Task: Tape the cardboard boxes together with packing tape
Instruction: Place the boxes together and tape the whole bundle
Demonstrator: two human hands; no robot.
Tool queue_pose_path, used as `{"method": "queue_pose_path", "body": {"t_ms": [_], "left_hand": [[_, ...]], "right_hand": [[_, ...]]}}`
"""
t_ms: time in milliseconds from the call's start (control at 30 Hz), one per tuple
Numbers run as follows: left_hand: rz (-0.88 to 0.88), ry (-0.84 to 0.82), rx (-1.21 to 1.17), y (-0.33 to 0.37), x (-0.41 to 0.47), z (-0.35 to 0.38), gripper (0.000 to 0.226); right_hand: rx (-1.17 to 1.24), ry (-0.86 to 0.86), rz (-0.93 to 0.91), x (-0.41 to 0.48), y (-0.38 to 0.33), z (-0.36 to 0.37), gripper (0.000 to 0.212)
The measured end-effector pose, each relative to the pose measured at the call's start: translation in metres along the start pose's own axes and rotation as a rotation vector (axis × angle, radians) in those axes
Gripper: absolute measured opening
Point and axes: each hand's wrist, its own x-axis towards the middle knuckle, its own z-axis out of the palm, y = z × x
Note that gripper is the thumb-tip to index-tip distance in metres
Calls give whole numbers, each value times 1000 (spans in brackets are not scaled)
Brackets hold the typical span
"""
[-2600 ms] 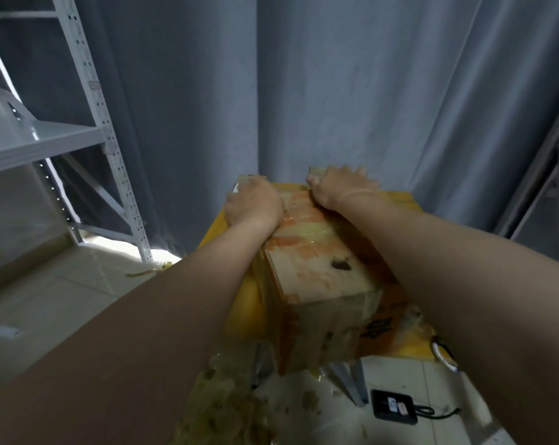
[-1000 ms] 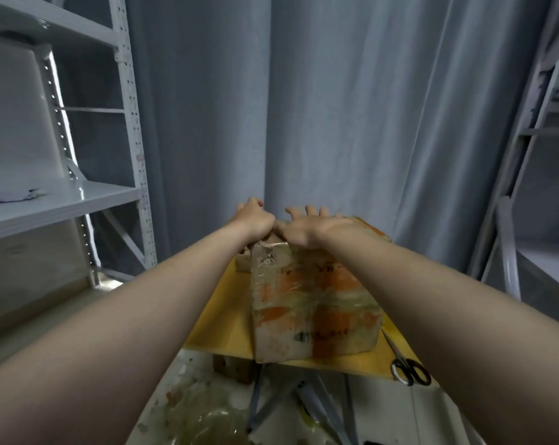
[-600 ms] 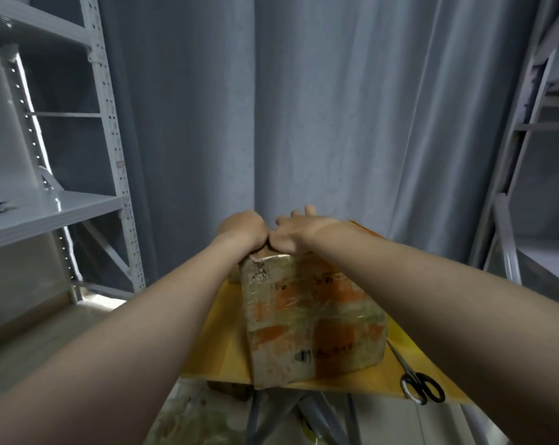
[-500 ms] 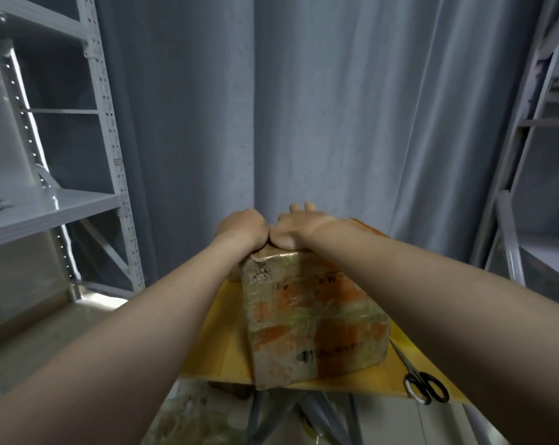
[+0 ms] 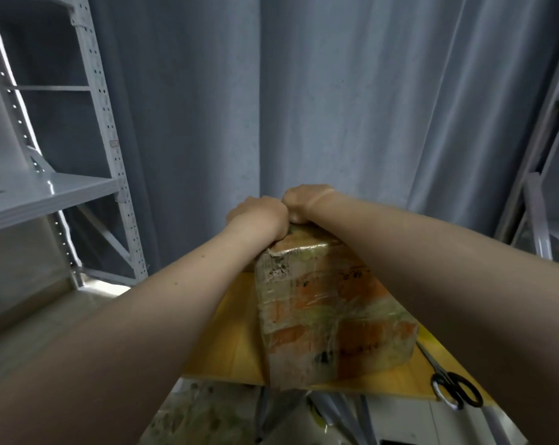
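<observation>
A grey metal shelf rack [image 5: 63,191] stands at far left. On the yellow tabletop [image 5: 236,342], at its front edge, sits the bundle of cardboard boxes [image 5: 303,354], glossy with clear tape [image 5: 352,303]; its longer side seems to run off to my right. My left hand [image 5: 258,216] and right hand [image 5: 307,200] meet knuckle to knuckle on the bundle's top far edge, directly above it. Both bend down over that edge with the fingers out of sight, so I cannot tell whether they pinch a tape end or merely press. Scissors [image 5: 454,390] lie at the front right corner, nearer my right hand.
</observation>
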Motion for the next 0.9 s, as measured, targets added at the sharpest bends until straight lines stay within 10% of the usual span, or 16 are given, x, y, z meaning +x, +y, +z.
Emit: {"method": "queue_pose_path", "body": {"t_ms": [567,900], "left_hand": [[46,-40,-88,-3,-6,-1,33],[-80,234,-541,2,-58,-30,18]], "right_hand": [[48,19,557,-41,55,-6,62],[616,331,536,-120,98,-9,53]]}}
